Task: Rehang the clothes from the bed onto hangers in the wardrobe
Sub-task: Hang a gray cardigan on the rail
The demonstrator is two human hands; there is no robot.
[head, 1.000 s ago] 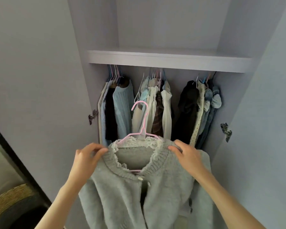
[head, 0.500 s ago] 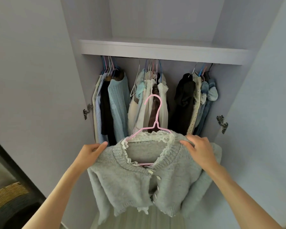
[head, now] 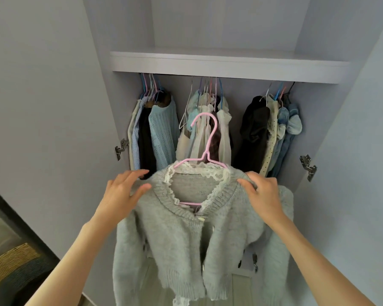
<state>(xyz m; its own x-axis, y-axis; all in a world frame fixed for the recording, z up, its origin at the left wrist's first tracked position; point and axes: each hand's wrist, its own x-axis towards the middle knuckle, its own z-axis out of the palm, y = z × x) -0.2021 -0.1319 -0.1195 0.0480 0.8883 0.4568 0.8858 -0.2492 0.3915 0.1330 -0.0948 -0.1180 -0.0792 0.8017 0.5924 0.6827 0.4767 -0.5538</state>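
A grey knit cardigan (head: 186, 239) with a white lace collar hangs on a pink hanger (head: 210, 138), held up in front of the open wardrobe. My left hand (head: 124, 193) pinches its left shoulder between thumb and fingers. My right hand (head: 263, 193) grips its right shoulder. The hanger's hook points up, below the hanging rail, in front of the middle bunch of clothes (head: 223, 133). The rail itself is hidden under the white shelf (head: 230, 65).
Clothes hang in three bunches, with a left group (head: 161, 133) and a right group (head: 263, 133) and gaps between them. Open wardrobe doors (head: 42, 107) flank both sides, with metal hinges (head: 119, 149). A woven basket (head: 11, 268) sits low at the left.
Both hands have lifted the cardigan on its hanger higher and closer to the wardrobe. The hook now sits in front of the middle bunch.
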